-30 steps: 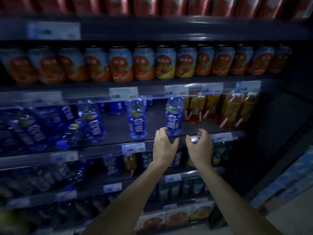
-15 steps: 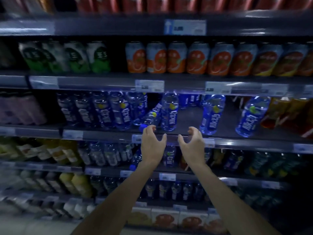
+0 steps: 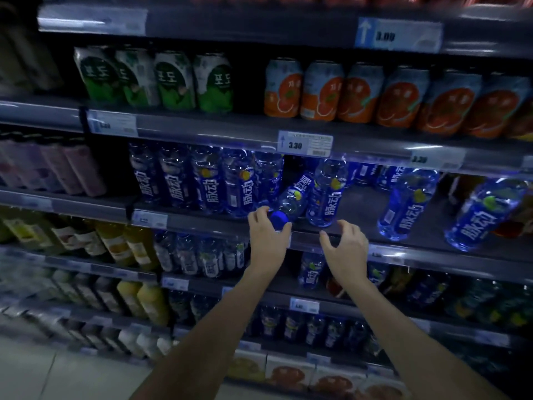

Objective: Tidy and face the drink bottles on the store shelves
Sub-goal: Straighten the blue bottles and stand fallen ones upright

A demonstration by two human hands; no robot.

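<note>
Gripping toppled bottle (image 3: 291,201) cap, left hand (image 3: 266,236).

Price tag (image 3: 305,143) on the shelf rail above the blue bottles reads "3.30" beside an up arrow, blue bottles' labels (image 3: 215,194) below it read "脉动", upper rail tag (image 3: 398,35) up and right reads roughly "3.00", other tags illegible.

Two bare arms and two bare hands are seen, with nothing worn on them.

No sleeve, glove, watch, ring or band is seen on the left hand (image 3: 266,237) or the right hand (image 3: 344,249). Both forearms are uncovered from the wrist to the lower edge of the view. The fingers are slim and the nails are kept short, though fine detail is lost in the dim light.
</note>
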